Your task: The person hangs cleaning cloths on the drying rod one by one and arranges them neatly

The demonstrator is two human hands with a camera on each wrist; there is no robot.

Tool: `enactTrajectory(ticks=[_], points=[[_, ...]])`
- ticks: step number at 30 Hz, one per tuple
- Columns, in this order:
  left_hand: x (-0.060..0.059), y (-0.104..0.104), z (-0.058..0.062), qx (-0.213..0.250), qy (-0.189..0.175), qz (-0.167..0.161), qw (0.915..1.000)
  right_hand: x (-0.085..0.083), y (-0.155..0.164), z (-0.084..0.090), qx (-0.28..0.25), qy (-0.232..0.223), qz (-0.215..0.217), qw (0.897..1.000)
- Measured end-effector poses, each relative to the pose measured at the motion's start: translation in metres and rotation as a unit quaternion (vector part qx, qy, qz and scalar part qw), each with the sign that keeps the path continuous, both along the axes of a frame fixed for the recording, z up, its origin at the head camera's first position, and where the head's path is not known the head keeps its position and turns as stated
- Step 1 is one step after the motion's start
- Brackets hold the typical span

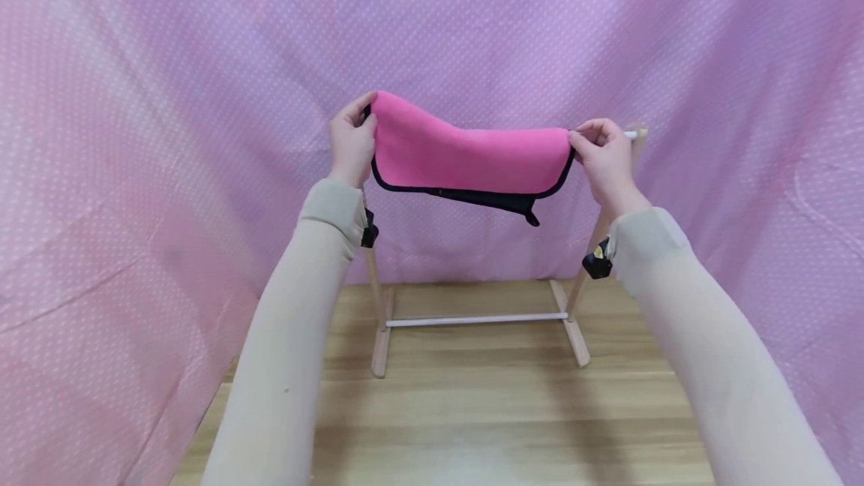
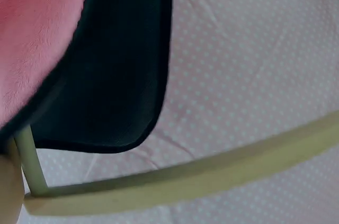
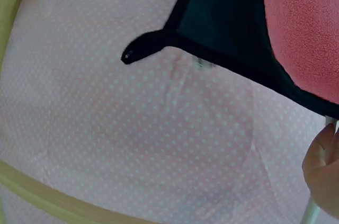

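A fuzzy pink cloth with black trim and dark underside hangs draped over the top bar of a small pale wooden rack with a white crossbar, sagging mid-span. The left hand pinches its left end, the right hand its right end. The rack stands near the back edge of a light wood-grain bench, whose front lies open. Pink dotted fabric backdrop closes in behind and on both sides.

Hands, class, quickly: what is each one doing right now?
Left hand: pinches the left end of the pink cloth.
Right hand: pinches the cloth's right end.
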State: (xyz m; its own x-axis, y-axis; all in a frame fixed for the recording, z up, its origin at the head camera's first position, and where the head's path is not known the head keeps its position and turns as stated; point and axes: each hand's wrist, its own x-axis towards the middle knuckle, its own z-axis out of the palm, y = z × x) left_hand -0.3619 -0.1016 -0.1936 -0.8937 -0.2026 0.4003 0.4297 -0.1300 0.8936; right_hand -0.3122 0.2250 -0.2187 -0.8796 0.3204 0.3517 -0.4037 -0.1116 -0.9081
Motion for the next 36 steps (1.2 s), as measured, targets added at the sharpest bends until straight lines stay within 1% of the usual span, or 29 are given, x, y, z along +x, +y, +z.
enactTrajectory(ticks=[2,3,5,8,10,11,14,17,20,23,27,29,31,33,34,36], points=[[0.001,-0.003,-0.001,-0.003,-0.017,-0.003,0.9998,0.001,0.0,-0.002,0.01,-0.01,0.0,1.0],[0.003,-0.004,-0.001,-0.013,-0.027,-0.004,0.9995,0.001,-0.001,-0.003,0.016,-0.016,-0.003,1.0],[0.005,-0.008,-0.004,-0.04,-0.042,-0.01,0.9983,0.002,0.0,-0.005,0.0,-0.025,0.008,1.0],[0.011,-0.014,-0.008,-0.085,-0.064,-0.016,0.9942,0.002,0.001,-0.007,-0.013,-0.035,0.023,0.999],[0.014,-0.017,-0.011,-0.121,-0.063,-0.012,0.9906,0.002,0.003,-0.006,-0.013,-0.04,0.033,0.999],[0.015,-0.019,-0.012,-0.143,-0.059,-0.005,0.9879,0.002,0.003,-0.005,-0.01,-0.043,0.035,0.998],[0.019,-0.021,-0.016,-0.21,-0.038,0.027,0.9766,0.002,0.004,0.0,0.009,-0.052,0.035,0.998],[0.021,-0.02,-0.019,-0.25,-0.023,0.052,0.9665,0.002,0.004,0.005,0.037,-0.063,0.026,0.997],[0.023,-0.018,-0.023,-0.259,-0.028,0.051,0.9642,0.003,0.005,0.011,0.062,-0.064,0.014,0.996],[0.024,-0.013,-0.029,-0.261,-0.038,0.041,0.9637,0.003,0.007,0.017,0.063,-0.049,-0.002,0.997],[0.025,-0.006,-0.037,-0.234,-0.049,0.018,0.9709,0.004,0.013,0.025,0.043,-0.034,-0.022,0.998],[0.025,-0.002,-0.042,-0.23,-0.054,0.007,0.9715,0.004,0.016,0.027,0.033,-0.034,-0.027,0.999],[0.024,0.001,-0.047,-0.237,-0.056,-0.001,0.9699,0.005,0.018,0.027,0.027,-0.038,-0.029,0.999],[0.024,0.005,-0.052,-0.256,-0.05,0.002,0.9653,0.006,0.02,0.024,0.03,-0.045,-0.028,0.998],[0.024,0.006,-0.054,-0.261,-0.044,0.004,0.9644,0.007,0.021,0.022,0.042,-0.05,-0.03,0.997],[0.023,0.008,-0.056,-0.256,-0.03,0.012,0.966,0.008,0.023,0.016,0.069,-0.06,-0.033,0.995]])
